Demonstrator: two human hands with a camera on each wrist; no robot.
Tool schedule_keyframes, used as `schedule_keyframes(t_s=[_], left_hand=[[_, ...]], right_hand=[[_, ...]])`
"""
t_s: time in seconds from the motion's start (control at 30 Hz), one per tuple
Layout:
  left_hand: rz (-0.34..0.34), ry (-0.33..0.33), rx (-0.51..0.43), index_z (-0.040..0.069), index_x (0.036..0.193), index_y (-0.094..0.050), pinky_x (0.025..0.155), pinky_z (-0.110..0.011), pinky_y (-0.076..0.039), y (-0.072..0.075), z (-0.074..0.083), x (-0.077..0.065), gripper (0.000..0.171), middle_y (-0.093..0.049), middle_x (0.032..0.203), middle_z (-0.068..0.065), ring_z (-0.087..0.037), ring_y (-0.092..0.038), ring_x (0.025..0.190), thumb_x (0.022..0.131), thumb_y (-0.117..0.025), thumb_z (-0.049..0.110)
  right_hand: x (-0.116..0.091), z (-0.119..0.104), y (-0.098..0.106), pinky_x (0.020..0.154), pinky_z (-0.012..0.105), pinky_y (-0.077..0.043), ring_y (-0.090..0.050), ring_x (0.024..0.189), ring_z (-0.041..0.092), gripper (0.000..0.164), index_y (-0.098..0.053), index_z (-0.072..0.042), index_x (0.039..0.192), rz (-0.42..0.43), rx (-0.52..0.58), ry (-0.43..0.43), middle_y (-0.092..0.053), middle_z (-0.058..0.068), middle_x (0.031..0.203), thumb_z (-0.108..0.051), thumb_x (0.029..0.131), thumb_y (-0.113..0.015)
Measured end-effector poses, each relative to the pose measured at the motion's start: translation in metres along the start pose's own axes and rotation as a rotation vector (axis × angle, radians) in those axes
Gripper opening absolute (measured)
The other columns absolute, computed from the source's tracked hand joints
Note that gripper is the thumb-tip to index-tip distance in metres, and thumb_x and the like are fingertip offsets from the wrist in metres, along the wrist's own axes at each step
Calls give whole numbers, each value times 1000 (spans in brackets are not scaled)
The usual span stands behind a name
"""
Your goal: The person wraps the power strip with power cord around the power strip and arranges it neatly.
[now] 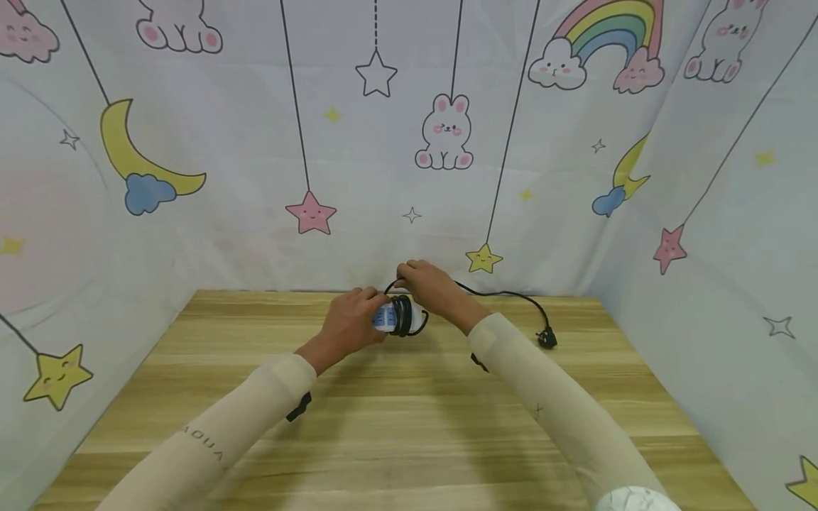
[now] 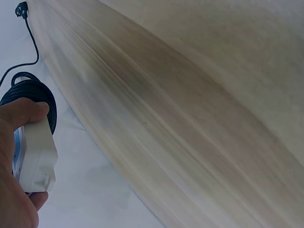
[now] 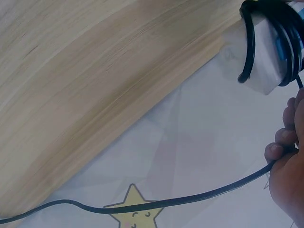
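Both forearms are covered by pale sleeves (image 1: 217,433), the left one printed with dark letters, and are stretched forward over the wood-grain table (image 1: 383,440). A white and blue power strip (image 1: 385,318) is gripped by the left hand (image 1: 351,319) near the table's back edge, its end clasped between thumb and fingers. The strip's middle is wrapped by several turns of black cord (image 1: 402,316), and a loose loop is formed at its right end. Just beside the coil, the cord is held in the curled fingers of the right hand (image 1: 429,287). From there the cord is trailed rightward to a black plug (image 1: 547,338), which is seen on the table toward its far right corner. Behind, a white cloth (image 1: 383,149) is decorated with stars, moons, rabbits and rainbows.
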State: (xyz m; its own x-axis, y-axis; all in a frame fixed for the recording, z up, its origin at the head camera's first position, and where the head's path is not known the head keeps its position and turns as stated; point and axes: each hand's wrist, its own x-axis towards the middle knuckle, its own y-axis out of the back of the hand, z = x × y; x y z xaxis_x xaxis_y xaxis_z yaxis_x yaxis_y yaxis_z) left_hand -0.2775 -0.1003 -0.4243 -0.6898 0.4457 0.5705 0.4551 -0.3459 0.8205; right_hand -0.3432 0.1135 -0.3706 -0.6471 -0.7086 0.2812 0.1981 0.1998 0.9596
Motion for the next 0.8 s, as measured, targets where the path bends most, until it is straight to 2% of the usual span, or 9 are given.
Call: schedule_keyframes(t_s=[0.17, 0.33, 0.47, 0.6, 0.67, 0.7, 0.8], left_hand=[[6, 62, -24, 9, 124, -80, 72, -48, -65, 1, -6, 1, 62, -81, 110, -12, -31, -77, 91, 71, -107, 25], [5, 126, -66, 8, 123, -78, 69, -47, -64, 1, -9, 4, 61, -81, 106, -13, -30, -76, 88, 72, -107, 25], [53, 200, -122, 6, 120, -78, 70, -49, -65, 0, -10, 5, 59, -81, 103, -15, -32, -77, 86, 72, -107, 24], [117, 242, -165, 6, 116, -78, 71, -52, -65, 2, -10, 7, 57, -80, 100, -16, -35, -78, 85, 70, -107, 23], [125, 253, -172, 5, 116, -79, 72, -52, -64, 4, -10, 8, 57, -80, 99, -16, -36, -79, 86, 70, -107, 23], [122, 260, -177, 5, 117, -79, 73, -52, -64, 5, -10, 8, 57, -80, 100, -16, -36, -79, 86, 71, -107, 23], [106, 296, -191, 5, 119, -79, 74, -52, -63, 8, -10, 9, 59, -80, 102, -17, -36, -79, 88, 72, -107, 26]], right_hand=[[-1, -10, 2, 87, 41, -60, -69, 95, 25, 20, -68, -6, 116, 2, 72, -40, -71, 11, 106, -21, 120, -55], [-7, -22, 2, 88, 41, -59, -65, 96, 23, 22, -66, -4, 126, -22, 197, -95, -71, 11, 114, -18, 122, -49], [-14, -34, 0, 97, 46, -61, -71, 110, 29, 28, -62, 0, 142, -28, 294, -121, -71, 18, 128, -12, 122, -47], [-20, -43, -3, 99, 49, -62, -73, 116, 34, 42, -49, -1, 161, -12, 355, -142, -69, 24, 139, -3, 119, -48], [-22, -47, -4, 98, 48, -62, -73, 114, 33, 48, -42, -2, 166, 4, 363, -155, -68, 26, 141, -1, 118, -47], [-23, -49, -5, 92, 47, -62, -74, 108, 33, 49, -41, -2, 167, 13, 378, -170, -70, 26, 136, -1, 118, -47], [-25, -53, -8, 81, 41, -59, -72, 96, 30, 41, -41, -1, 161, 42, 446, -231, -74, 23, 126, -8, 121, -44]])
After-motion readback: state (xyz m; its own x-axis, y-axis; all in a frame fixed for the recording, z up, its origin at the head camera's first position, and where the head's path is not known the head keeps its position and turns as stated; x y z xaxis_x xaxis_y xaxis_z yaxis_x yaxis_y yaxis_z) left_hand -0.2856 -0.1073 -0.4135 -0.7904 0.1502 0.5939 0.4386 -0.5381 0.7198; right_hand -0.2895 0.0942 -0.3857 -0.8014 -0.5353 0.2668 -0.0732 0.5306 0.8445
